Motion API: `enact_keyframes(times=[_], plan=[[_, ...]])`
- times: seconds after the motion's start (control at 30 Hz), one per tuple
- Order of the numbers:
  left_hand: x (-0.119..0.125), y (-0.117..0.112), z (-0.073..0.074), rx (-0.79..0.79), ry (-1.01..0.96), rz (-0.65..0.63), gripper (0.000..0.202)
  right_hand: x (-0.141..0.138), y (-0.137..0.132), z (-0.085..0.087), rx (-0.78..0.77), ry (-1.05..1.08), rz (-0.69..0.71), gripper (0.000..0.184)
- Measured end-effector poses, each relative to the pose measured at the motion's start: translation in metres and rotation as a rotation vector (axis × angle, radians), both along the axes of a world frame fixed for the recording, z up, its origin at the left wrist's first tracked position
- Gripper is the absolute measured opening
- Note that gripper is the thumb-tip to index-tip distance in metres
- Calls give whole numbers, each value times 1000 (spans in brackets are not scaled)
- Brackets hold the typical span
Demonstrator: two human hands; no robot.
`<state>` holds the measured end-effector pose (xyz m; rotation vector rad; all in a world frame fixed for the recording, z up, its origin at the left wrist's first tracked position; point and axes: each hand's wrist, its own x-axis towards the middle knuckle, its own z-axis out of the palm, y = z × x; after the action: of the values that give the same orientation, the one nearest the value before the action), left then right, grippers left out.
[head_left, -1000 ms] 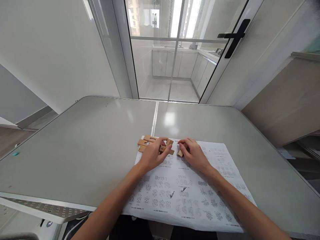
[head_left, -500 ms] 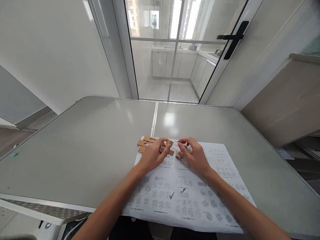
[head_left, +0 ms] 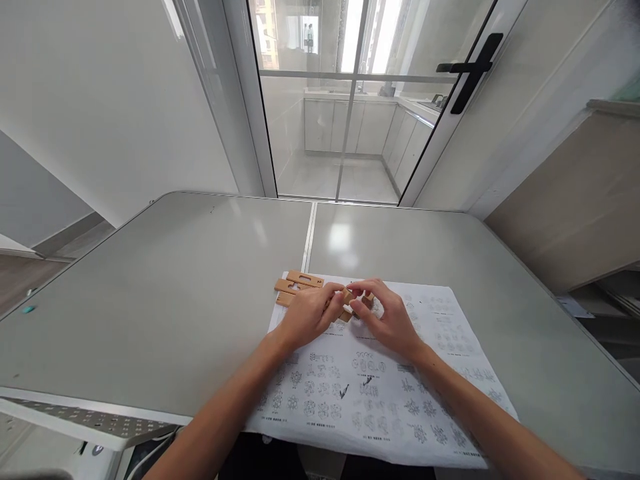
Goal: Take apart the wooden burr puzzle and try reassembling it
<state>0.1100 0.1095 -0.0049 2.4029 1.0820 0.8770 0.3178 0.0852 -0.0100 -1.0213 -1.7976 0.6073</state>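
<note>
A small, tan wooden block [head_left: 347, 296] is between the two hands. It looks light and hard, so its flat sides should be good to pinch. The left hand [head_left: 311, 312] seems to pinch it. The right hand [head_left: 391, 321] has bent fingers a bit apart, tips by the block; one cannot tell if they squeeze. Flat, tan wooden strips [head_left: 302, 278] lie at the far left corner of a white printed paper sheet [head_left: 380, 400] on the grey table [head_left: 175, 300].
</note>
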Motion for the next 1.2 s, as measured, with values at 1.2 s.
enact_keyframes(times=[1.2], plan=[[1, 0, -5, -87, 6, 91, 28, -5, -7, -4, -13, -35, 86, 24]])
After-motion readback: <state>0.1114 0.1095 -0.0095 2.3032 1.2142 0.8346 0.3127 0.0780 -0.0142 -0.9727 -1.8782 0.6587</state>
